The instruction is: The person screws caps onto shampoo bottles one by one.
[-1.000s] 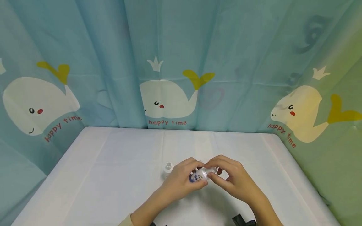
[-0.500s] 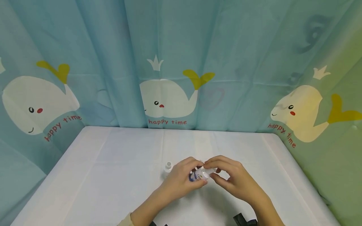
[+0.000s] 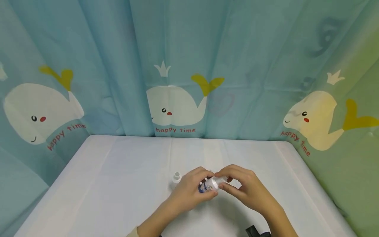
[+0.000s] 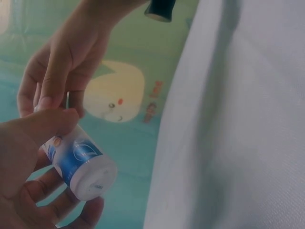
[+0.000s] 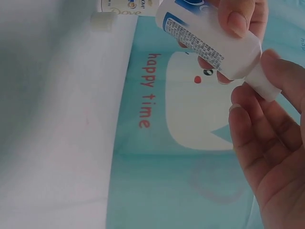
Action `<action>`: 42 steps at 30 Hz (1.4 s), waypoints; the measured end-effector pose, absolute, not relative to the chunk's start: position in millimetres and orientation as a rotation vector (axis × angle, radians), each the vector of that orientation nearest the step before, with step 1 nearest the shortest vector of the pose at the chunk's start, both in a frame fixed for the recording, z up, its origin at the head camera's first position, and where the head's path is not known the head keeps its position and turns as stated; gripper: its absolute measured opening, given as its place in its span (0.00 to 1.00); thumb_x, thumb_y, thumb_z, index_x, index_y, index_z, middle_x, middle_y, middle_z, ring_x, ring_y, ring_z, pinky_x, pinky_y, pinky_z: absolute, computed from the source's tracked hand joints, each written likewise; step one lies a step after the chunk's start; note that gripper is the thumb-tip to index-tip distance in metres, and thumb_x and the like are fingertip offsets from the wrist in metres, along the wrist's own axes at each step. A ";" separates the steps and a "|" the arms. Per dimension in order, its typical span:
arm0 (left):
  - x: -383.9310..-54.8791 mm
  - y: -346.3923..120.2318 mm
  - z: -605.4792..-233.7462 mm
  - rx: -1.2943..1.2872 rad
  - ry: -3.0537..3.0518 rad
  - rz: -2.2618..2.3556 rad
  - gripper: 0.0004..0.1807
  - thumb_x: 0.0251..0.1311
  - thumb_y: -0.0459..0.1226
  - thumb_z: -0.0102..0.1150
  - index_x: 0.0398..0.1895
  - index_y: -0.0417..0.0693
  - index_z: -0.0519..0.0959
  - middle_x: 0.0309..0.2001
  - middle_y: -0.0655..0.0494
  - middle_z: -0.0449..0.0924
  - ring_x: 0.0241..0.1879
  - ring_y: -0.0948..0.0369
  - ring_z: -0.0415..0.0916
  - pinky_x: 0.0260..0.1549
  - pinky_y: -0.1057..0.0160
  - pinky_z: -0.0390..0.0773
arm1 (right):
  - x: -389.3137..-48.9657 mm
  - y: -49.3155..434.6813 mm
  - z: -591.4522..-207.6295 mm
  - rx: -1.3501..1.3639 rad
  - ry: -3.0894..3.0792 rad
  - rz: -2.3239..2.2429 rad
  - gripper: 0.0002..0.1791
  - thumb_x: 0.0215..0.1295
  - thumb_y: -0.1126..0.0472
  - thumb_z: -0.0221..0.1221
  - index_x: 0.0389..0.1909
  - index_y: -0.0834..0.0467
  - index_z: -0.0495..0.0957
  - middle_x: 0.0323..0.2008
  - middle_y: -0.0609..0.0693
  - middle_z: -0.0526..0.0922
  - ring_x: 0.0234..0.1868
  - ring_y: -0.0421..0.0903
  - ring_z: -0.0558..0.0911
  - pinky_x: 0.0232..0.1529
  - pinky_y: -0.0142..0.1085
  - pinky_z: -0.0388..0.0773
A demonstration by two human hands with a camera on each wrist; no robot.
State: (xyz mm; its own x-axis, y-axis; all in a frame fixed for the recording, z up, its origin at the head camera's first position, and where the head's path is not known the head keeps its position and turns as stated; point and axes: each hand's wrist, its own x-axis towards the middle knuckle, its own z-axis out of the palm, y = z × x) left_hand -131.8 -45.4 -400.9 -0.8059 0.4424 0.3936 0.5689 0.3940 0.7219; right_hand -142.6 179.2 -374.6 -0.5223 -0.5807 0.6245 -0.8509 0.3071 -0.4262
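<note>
Hardly anything has moved since 0.5 s ago: the whole head view sits a little lower, while the 2 hands and the bottle keep nearly the same arrangement. The small white cylindrical plastic bottle with a blue printed label [image 3: 208, 186] is held up off the white cloth-covered table [image 3: 133, 164], toward its near side and a little right of the middle. It lies tilted, its base to the left and near, its narrow white plastic cap [image 5: 262, 82] to the right and slightly far.

The bottle looks light and fairly stiff; the smooth, rounded wall could be slippery, though it hardly seems fragile. How full it is cannot be told. The body offers the broadest hold, while the short, slim cap suits a fingertip pinch on its sides, with the body braced.

The left hand [image 3: 190, 190] is clamped around the body, thumb on the near side and fingers curled behind, leaving the base uncovered. The right hand [image 3: 241, 184] arches in from the right, its thumb and fingertips together on the cap. Both forearms reach in from the near edge and angle toward each other. Just left of the left hand, a 2nd white bottle with a narrow white top [image 3: 176, 179] stands upright on the table, partly hidden.
</note>
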 end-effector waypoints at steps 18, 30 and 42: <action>-132.2 -45.6 -401.1 -0.911 -2.509 -1.370 0.18 0.54 0.43 0.73 0.48 0.54 0.81 0.44 0.66 0.79 0.38 0.70 0.72 0.36 0.72 0.77 | -141.7 179.3 -373.7 1.359 -2.191 1.038 0.26 0.53 0.76 0.68 0.52 0.53 0.81 0.49 0.45 0.84 0.46 0.39 0.82 0.42 0.28 0.79; -131.1 -45.5 -400.1 -0.914 -2.497 -1.376 0.18 0.54 0.42 0.73 0.48 0.55 0.81 0.44 0.66 0.79 0.38 0.70 0.72 0.35 0.72 0.76 | -139.8 178.9 -371.4 1.339 -2.227 1.054 0.24 0.55 0.74 0.69 0.51 0.51 0.81 0.48 0.43 0.84 0.46 0.38 0.82 0.42 0.26 0.79; -130.7 -45.6 -400.6 -0.926 -2.473 -1.355 0.17 0.53 0.41 0.74 0.46 0.54 0.81 0.42 0.66 0.78 0.37 0.69 0.72 0.35 0.71 0.76 | -138.7 177.9 -371.6 1.300 -2.255 1.056 0.22 0.55 0.70 0.70 0.49 0.50 0.81 0.44 0.39 0.84 0.41 0.35 0.81 0.41 0.23 0.77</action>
